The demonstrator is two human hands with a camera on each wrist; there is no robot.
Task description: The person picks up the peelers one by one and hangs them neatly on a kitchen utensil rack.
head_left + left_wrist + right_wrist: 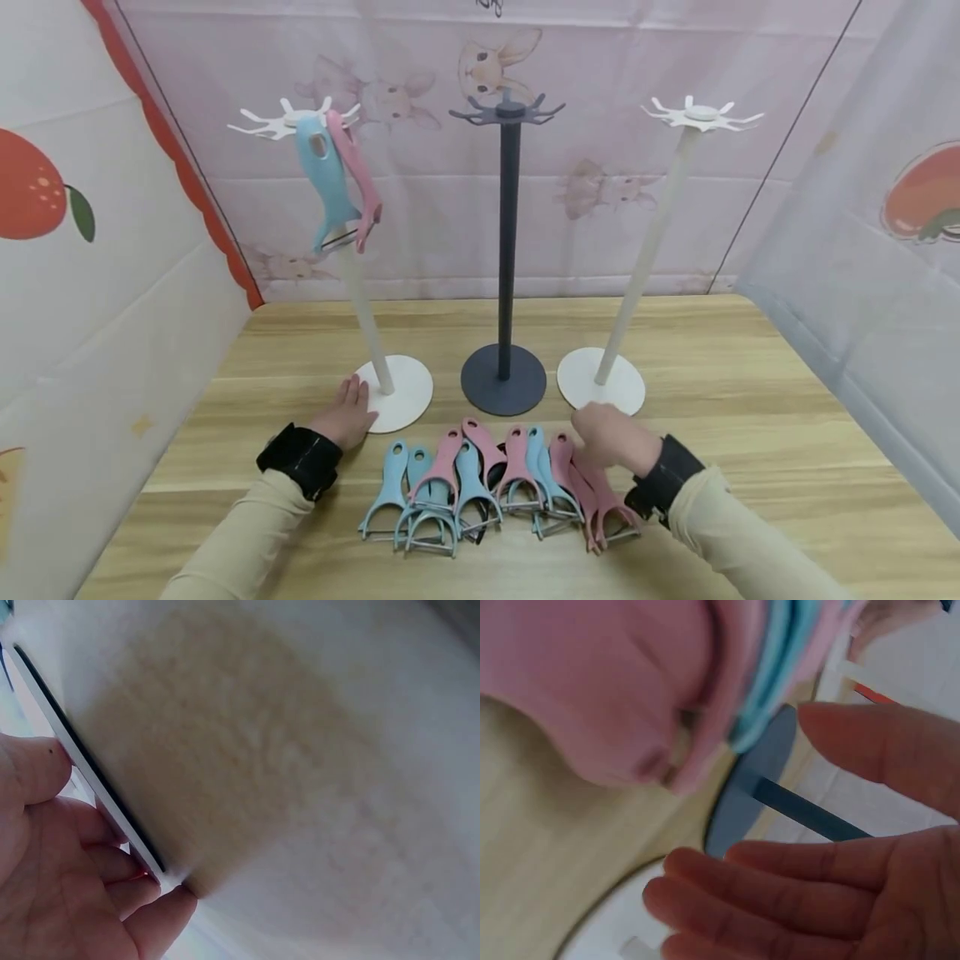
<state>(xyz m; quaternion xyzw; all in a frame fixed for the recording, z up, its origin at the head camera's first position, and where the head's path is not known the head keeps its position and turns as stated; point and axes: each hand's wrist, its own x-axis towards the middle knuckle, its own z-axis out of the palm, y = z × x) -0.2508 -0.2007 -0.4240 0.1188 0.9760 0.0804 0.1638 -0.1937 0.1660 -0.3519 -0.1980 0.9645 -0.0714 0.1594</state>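
My left hand rests on the rim of the left white stand's round base; its fingers lie along the base edge in the left wrist view. A blue peeler and a pink peeler hang from that stand's hooks. Over the right end of a group of pink and blue peelers, my right hand hovers. The right wrist view shows its fingers extended and the thumb apart, holding nothing, with a pink peeler close by. Several handles in the group overlap.
A dark grey stand is in the middle, and another white stand at the right; both have bare hooks. The wooden table is enclosed by a printed cloth at the back and sides.
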